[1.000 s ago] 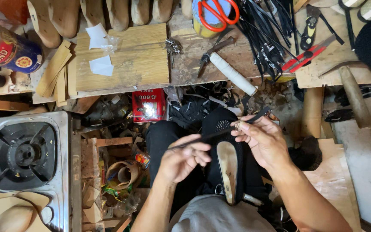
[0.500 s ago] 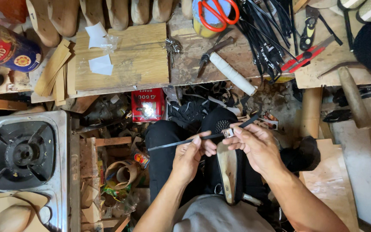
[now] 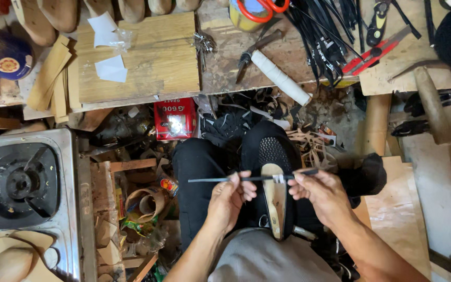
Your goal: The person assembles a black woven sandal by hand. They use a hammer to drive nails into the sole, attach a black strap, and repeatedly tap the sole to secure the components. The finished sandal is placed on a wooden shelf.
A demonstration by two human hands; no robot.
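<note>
Here I see both hands gripping a thin dark strap [image 3: 251, 178] stretched level across a shoe sole [image 3: 274, 198] on the lap: left hand [image 3: 229, 197] pinching mid-strap, right hand [image 3: 319, 192] its far end. Best kept taut and centred over the sole, I judge.

Two hands were at work, the left hand [image 3: 229, 201] and the right hand [image 3: 323, 196], pinching one thin black strip [image 3: 251, 178] over one shoe sole [image 3: 274, 196]. One gas stove [image 3: 19, 185] stood at the left, one red box [image 3: 175, 119] lay below the bench, and two white paper scraps [image 3: 111, 69] lay on one wooden board [image 3: 155, 57]. One pair of orange-handled scissors [image 3: 261, 6] rested on top.
</note>
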